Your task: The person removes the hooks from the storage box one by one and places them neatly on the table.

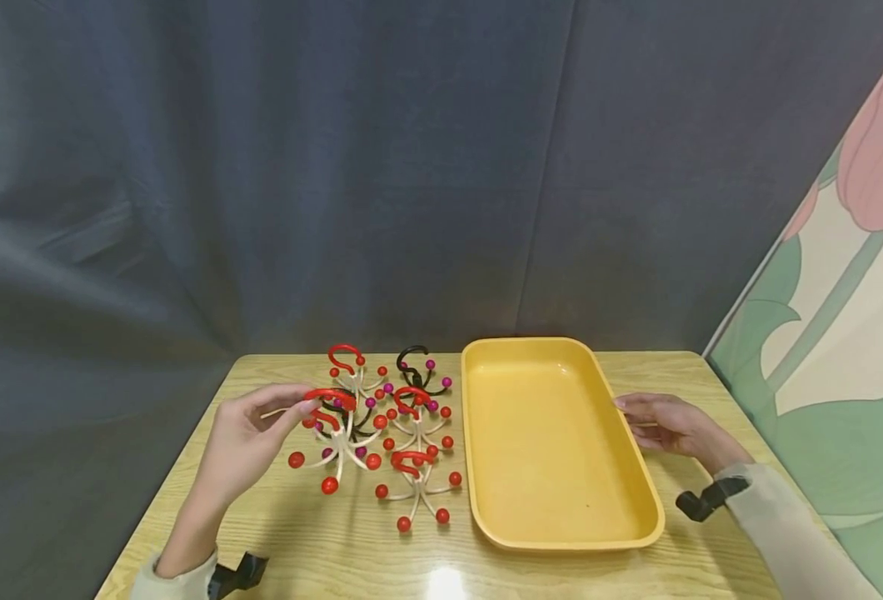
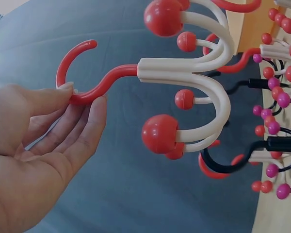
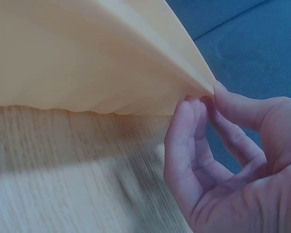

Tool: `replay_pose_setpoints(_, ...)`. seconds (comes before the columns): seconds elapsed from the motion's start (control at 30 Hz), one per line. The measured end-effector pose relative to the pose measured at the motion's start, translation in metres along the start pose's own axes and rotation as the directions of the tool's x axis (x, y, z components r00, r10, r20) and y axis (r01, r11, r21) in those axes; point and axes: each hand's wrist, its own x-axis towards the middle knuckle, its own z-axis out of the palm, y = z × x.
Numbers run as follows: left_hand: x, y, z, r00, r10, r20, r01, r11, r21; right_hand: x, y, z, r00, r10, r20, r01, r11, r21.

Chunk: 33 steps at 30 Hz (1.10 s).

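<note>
My left hand (image 1: 250,442) pinches the red hook of a multi-arm hanger (image 2: 167,70) between thumb and fingertips. This hanger has a white stem, curved white arms and red ball ends; it hangs over the table's left part, in front of other hangers. Close by stand several more: white ones with red hooks, such as the front one (image 1: 419,487), and black ones with purple balls, such as the rear one (image 1: 416,379). On the right, my right hand (image 1: 666,427) pinches the right rim of a yellow tray (image 1: 561,450), thumb above and fingers below in the right wrist view.
The light wooden table (image 1: 321,558) carries the hangers and tray. A dark curtain (image 1: 411,183) hangs behind its back edge, and a panel with a painted tulip (image 1: 861,333) rises on the right. Black straps circle both wrists.
</note>
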Motion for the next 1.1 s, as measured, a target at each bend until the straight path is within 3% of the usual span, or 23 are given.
replay_pose_setpoints(0.33, -0.017, -0.027, 0.006, 0.998, -0.058, 0.034, 0.06, 0.995, -0.075, 0.001, 0.0, 0.0, 1.0, 0.003, -0.013, -0.003, 1.0, -0.025)
replay_pose_setpoints(0.7, -0.032, -0.051, 0.018, 0.981, -0.182, 0.062, 0.186, 0.98, -0.066, -0.001, 0.002, 0.0, 1.0, 0.001, -0.018, -0.001, 1.0, -0.027)
replay_pose_setpoints(1.1, -0.038, -0.075, 0.027, 0.979, -0.191, 0.07, 0.197, 0.976, -0.095, 0.001, 0.003, -0.001, 1.0, 0.004, -0.025, -0.005, 1.0, -0.025)
